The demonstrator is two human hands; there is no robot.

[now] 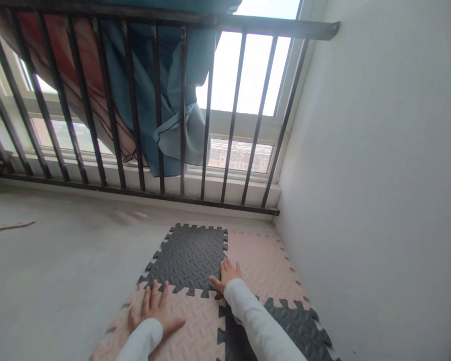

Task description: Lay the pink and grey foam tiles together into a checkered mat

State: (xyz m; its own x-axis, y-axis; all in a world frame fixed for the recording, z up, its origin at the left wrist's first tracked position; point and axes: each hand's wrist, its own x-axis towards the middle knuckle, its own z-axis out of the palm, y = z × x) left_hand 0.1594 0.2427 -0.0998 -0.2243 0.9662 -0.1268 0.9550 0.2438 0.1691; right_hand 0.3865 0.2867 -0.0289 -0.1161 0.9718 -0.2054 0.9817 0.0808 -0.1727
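Four-square foam matting lies on the floor, its toothed edges meeting in a checker pattern. My left hand (156, 308) rests on the near-left pink foam tile (195, 326) with fingers spread, the fingertips close to the seam with the dark grey foam tile (191, 255). Around the seam between that grey tile and the far pink foam tile (263, 260), my right hand (226, 276) lies flat with its thumb out to the left. Below my right sleeve sits another dark grey foam tile (300, 326), partly hidden by the arm. Neither hand holds anything.
A black metal railing (135, 195) runs across the front before the windows (244, 75). Blue and reddish cloth (146, 90) hangs behind its bars. A white wall (379, 175) rises at the right. On the grey floor (67, 281), a thin pinkish strip (11, 227) lies far left.
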